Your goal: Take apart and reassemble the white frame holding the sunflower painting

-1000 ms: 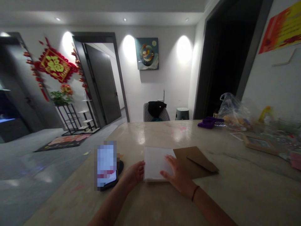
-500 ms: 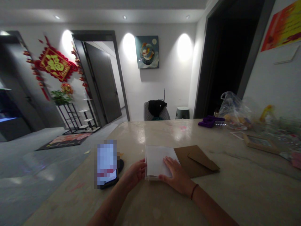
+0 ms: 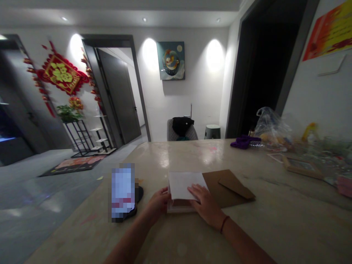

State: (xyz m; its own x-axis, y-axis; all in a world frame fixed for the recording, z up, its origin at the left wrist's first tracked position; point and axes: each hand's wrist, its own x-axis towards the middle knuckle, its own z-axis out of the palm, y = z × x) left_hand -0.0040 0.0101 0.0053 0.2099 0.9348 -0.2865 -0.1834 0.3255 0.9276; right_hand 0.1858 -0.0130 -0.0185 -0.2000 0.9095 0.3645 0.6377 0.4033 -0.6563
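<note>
**A:** What's going on at the middle of the table?

**B:** A folded white paper [image 3: 183, 185] is lying flat there, smooth and rectangular, with its long axis running across the frame. Its lower edge is folded back, showing a brownish layer and a pale border [image 3: 178, 207] beneath.

**A:** And the hands?

**B:** The right hand [image 3: 206, 205] is resting on the paper's lower right part, its fingers [image 3: 195, 191] slightly spread and pressing flat. The left hand [image 3: 158, 203] is touching the left edge, its fingers lying close together, though I can't tell whether they're pinching anything.

**A:** What's around them?

**B:** A matte kraft envelope [image 3: 233, 187] is lying just right of the paper, partly under it, with its pointed flap [image 3: 236, 184] aiming right. A blurred phone [image 3: 122, 192] is sitting left of the left hand on the polished stone tabletop [image 3: 275, 227].

**A:** Farther off?

**B:** Toward the right of the frame, a purple cloth item [image 3: 244, 141], a crinkled clear plastic bag [image 3: 272, 126] and a wooden picture frame [image 3: 301, 168] are lying on the table. Past the table's far edge, a gray chair [image 3: 176, 134] with a black garment [image 3: 182, 124] on it is standing against the wall.
</note>
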